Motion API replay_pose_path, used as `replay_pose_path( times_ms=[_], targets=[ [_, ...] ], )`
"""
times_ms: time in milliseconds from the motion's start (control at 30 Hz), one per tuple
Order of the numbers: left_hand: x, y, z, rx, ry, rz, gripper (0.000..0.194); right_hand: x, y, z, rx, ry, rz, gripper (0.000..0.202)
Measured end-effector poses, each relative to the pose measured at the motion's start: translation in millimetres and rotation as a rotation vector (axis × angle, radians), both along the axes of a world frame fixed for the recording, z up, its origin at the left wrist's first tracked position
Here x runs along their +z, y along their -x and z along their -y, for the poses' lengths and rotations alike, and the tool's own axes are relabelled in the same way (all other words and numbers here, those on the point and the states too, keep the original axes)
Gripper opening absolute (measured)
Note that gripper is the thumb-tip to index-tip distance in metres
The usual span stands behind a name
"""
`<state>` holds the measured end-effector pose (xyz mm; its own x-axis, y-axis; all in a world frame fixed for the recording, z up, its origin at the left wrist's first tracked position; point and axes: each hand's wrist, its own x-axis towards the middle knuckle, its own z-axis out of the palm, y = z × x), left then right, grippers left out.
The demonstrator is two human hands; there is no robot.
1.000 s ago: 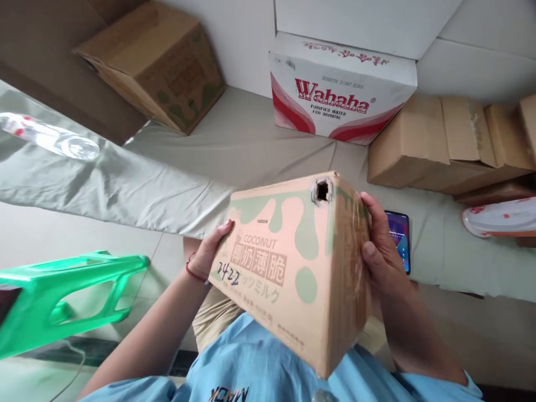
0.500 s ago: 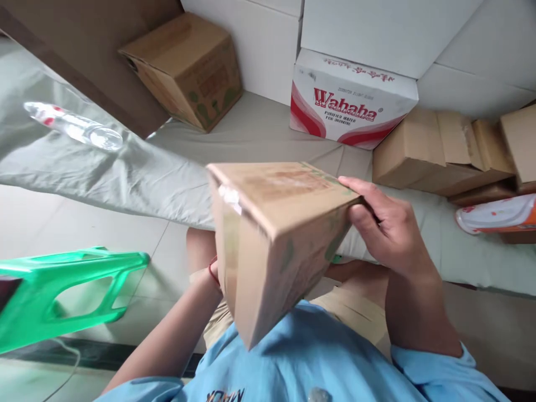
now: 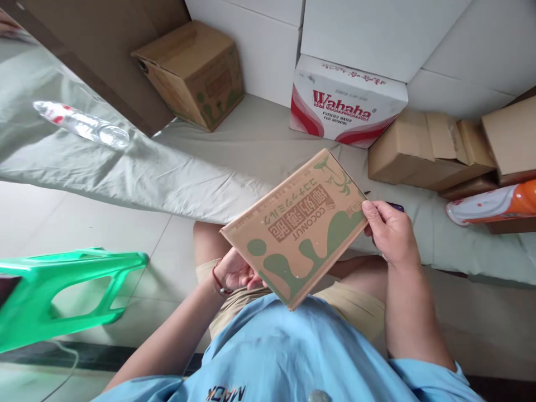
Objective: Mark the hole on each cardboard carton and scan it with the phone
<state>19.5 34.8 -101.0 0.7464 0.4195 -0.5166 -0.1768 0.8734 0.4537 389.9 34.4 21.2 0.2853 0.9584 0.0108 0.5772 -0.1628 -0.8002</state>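
A brown cardboard box (image 3: 310, 223) with green splashes, a palm tree and the word COCONUT is tilted above my lap, its printed side facing up. My right hand (image 3: 389, 229) grips its right corner, with the thumb on the printed face and the fingers mostly hidden behind. Palm up, my left hand (image 3: 240, 271) lies by the box's lower left edge. Its fingers are loosely bent and partly hidden under the box, and I see no firm grip. Behind my right fingers the dark end of an object (image 3: 396, 207) shows on the cloth.
On the cloth-covered surface (image 3: 192, 184) stand a similar carton (image 3: 218, 84), a white and red Wahaha box (image 3: 347, 106), plain boxes (image 3: 419, 145) and an orange-white bottle (image 3: 489, 204). A clear bottle (image 3: 81, 125) lies at left. A green stool (image 3: 84, 268) stands on the floor.
The cardboard box has turned so its printed face points up and its taped side is out of sight. My right hand has moved slightly down; my left hand has come into view.
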Motion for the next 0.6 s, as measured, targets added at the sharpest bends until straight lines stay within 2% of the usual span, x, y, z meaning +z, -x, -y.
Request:
replay_pose_path(
  times_ms=[67,133,233,400,500,600],
  targets=[
    [2.9,-3,-4,-0.088,0.03,0.06,0.072,-0.3,-2,2,-0.013,0.023,0.038,0.064],
    [5.9,-8,-9,-0.13,0.05,0.114,0.079,1.1,-3,2,-0.016,0.039,0.115,0.067],
    [6.4,-16,-17,-0.171,0.072,0.214,0.078,3.9,-5,-2,-0.011,0.047,0.259,0.074],
    [-5.4,-21,-24,-0.201,0.088,0.369,0.066,5.7,-2,-10,0.008,0.064,0.41,0.074],
    [-6.5,-20,-22,-0.184,0.094,0.412,0.066,0.9,-3,-12,0.012,0.083,0.405,0.071],
    [8.8,-19,-17,-0.161,0.086,0.423,0.075,-12.4,-13,-11,-0.043,0.081,0.252,0.07]
  ],
)
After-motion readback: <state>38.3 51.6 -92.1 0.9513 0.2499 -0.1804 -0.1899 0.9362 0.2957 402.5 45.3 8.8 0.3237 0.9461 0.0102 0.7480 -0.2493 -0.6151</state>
